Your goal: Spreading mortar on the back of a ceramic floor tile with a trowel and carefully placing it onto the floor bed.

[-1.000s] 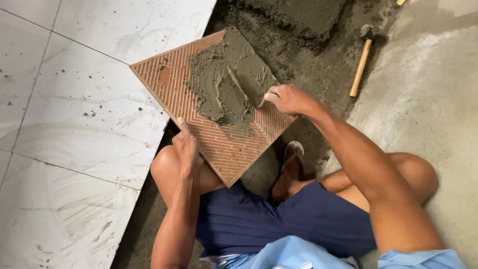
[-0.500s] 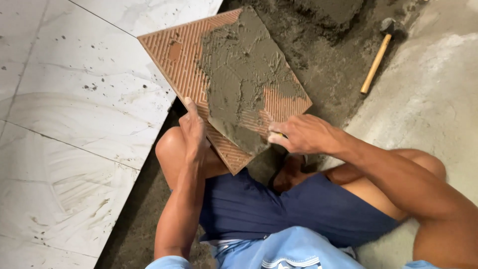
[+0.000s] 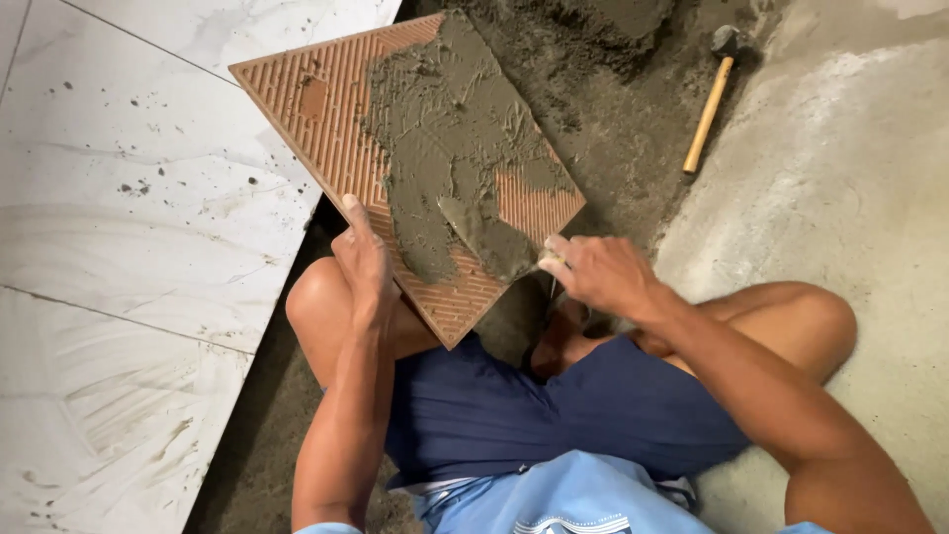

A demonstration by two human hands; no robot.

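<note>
A square tile (image 3: 326,119) lies back side up, its ribbed terracotta face tilted over my left knee. Grey wet mortar (image 3: 445,129) covers much of its middle and right part. My left hand (image 3: 364,265) grips the tile's near left edge, thumb on the ribbed face. My right hand (image 3: 598,277) holds a trowel (image 3: 489,242) whose mortar-coated blade rests on the tile near its lower right edge. The trowel's handle is hidden inside my fist.
White marble-look floor tiles (image 3: 129,247) lie on the left. A bed of dark wet mortar (image 3: 613,89) fills the strip ahead. A hammer with a wooden handle (image 3: 710,104) lies on it. Bare grey concrete (image 3: 860,198) spreads to the right. I sit cross-legged in blue shorts.
My right hand has dragged the trowel down from the tile's middle to its near right edge, spreading the mortar wider. The left hand keeps its grip on the tile.
</note>
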